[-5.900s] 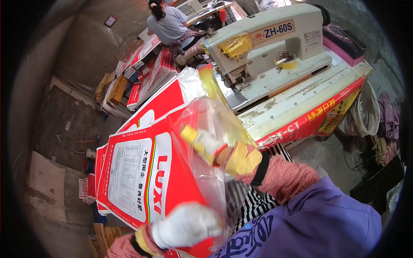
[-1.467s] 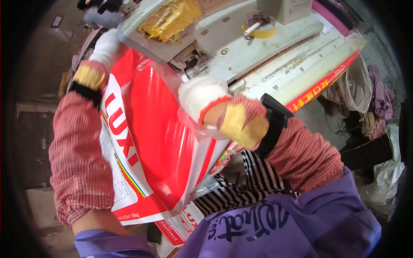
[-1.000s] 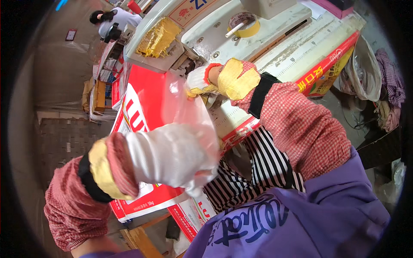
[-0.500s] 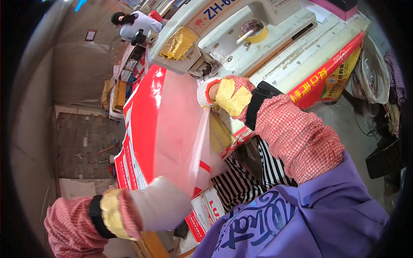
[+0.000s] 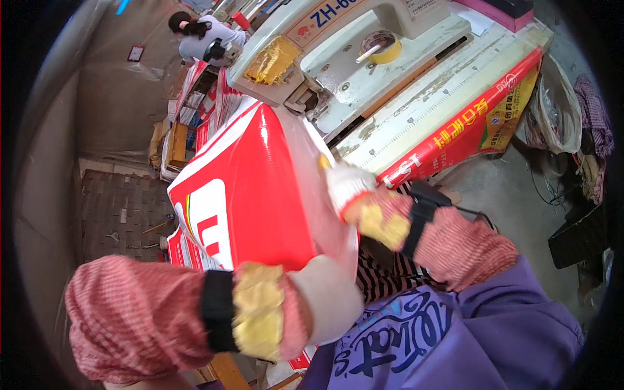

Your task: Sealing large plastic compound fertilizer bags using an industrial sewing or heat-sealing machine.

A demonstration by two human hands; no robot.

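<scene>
one red-white sack [image 5: 270, 201] by sewing machine [image 5: 341, 68] | left hand [image 5: 330, 298], right hand [image 5: 349, 186] at its edges | either grip: cannot tell

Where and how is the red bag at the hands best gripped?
Pinching the red bag at its right edge, from the right, seems best: thin clear film lies there, near the right hand, while the sewing machine crowds the far end.

Tape roll [image 5: 389, 53] on sewing machine [image 5: 354, 70] — sack [image 5: 270, 201] left of both.
</scene>
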